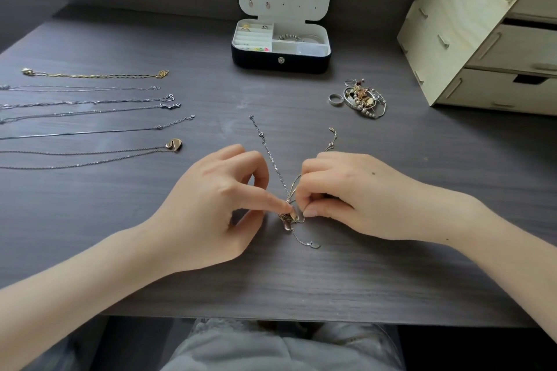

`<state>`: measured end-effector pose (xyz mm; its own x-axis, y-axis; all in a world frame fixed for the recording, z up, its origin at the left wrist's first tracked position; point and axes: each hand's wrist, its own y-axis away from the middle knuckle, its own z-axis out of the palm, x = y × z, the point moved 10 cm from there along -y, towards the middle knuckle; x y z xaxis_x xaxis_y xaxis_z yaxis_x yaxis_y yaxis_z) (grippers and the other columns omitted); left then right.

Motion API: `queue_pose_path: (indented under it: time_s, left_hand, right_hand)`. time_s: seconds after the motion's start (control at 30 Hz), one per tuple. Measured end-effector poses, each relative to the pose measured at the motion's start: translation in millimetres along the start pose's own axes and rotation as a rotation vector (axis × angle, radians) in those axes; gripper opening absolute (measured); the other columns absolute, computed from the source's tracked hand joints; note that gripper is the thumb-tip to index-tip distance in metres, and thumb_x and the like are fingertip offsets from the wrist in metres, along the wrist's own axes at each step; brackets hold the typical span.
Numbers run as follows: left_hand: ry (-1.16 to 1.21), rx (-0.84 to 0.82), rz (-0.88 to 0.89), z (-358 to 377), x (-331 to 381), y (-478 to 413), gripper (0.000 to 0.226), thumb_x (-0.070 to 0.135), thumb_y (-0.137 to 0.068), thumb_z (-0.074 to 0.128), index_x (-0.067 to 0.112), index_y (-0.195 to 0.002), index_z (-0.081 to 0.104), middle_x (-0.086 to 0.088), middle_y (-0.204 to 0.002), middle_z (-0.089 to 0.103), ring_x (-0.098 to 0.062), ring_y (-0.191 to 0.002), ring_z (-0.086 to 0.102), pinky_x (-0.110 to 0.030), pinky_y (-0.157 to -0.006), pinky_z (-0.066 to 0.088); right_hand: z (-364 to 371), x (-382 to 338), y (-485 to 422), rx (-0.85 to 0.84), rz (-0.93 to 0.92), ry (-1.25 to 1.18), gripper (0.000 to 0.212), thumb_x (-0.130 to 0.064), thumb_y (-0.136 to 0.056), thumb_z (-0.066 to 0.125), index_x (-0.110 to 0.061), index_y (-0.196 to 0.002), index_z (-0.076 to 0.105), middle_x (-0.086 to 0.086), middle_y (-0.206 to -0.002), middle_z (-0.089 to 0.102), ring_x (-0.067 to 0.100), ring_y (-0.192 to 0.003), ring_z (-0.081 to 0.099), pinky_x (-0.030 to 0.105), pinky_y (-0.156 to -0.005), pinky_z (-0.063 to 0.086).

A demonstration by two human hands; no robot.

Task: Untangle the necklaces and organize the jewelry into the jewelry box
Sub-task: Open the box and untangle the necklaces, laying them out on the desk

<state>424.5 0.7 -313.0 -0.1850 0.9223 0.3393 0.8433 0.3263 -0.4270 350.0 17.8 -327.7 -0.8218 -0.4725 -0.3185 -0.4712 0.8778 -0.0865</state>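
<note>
Together, the left hand [211, 208] and right hand [355, 196] pinch a tangle of thin silver and gold necklace chains [285, 220] between curled fingertips, just above the dark grey wood-grain table [150, 250]. Straightened necklaces [90, 111] lie in rows at far left. The open black, white-lined jewelry box [280, 62] stands well beyond the hands.

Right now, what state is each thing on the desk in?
Jewelry box: open, lid upright.
Tangled necklaces: knotted, pinched by both hands.
Left hand: pinching the knot.
Right hand: pinching the knot.
Laid-out necklaces: untangled, straight in rows.
Jewelry pile: heaped, unsorted.
</note>
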Motion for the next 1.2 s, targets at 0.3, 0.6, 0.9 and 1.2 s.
queue_pose_path:
  time_s: [0.3, 0.6, 0.9, 1.2]
  left_hand:
    - [0.008, -0.034, 0.013, 4, 3, -4, 0.039, 0.007, -0.077, 0.051, 0.033, -0.089, 0.076, 0.005, -0.077, 0.050, -0.010, -0.068, 0.034, -0.021, -0.061, 0.029]
    - [0.105, -0.125, -0.039, 16, -4, -8, 0.041, 0.014, -0.078, 0.045, 0.039, -0.094, 0.073, 0.011, -0.079, 0.046, -0.007, -0.070, 0.036, -0.014, -0.066, 0.027]
    - [0.123, -0.099, -0.115, 9, -14, -1, 0.041, 0.014, -0.072, 0.043, 0.030, -0.093, 0.074, 0.011, -0.077, 0.050, -0.007, -0.071, 0.040, -0.012, -0.066, 0.031]
    - [0.010, -0.095, 0.014, 7, 2, -1, 0.042, 0.010, -0.078, 0.042, 0.031, -0.094, 0.075, 0.003, -0.076, 0.052, -0.013, -0.066, 0.034, -0.018, -0.061, 0.026]
  right_hand:
    - [-7, 0, 8, 0.019, 0.009, -0.092, 0.007, -0.034, -0.089, 0.040, -0.035, -0.083, 0.038, -0.022, -0.076, 0.037, -0.007, -0.074, 0.036, 0.007, -0.071, 0.031]
    - [-14, -2, -2, 0.051, -0.009, -0.058, 0.008, -0.036, -0.088, 0.042, -0.032, -0.082, 0.043, -0.019, -0.077, 0.037, 0.001, -0.072, 0.033, 0.016, -0.065, 0.027]
    - [-18, 8, 6, 0.160, 0.067, -0.039, 0.019, -0.040, -0.085, 0.050, -0.025, -0.085, 0.061, -0.024, -0.073, 0.042, -0.001, -0.069, 0.037, 0.015, -0.064, 0.029]
    - [-9, -3, 21, 0.111, 0.069, 0.018, 0.019, -0.041, -0.084, 0.054, -0.025, -0.075, 0.060, -0.015, -0.076, 0.051, 0.003, -0.069, 0.038, 0.020, -0.059, 0.035]
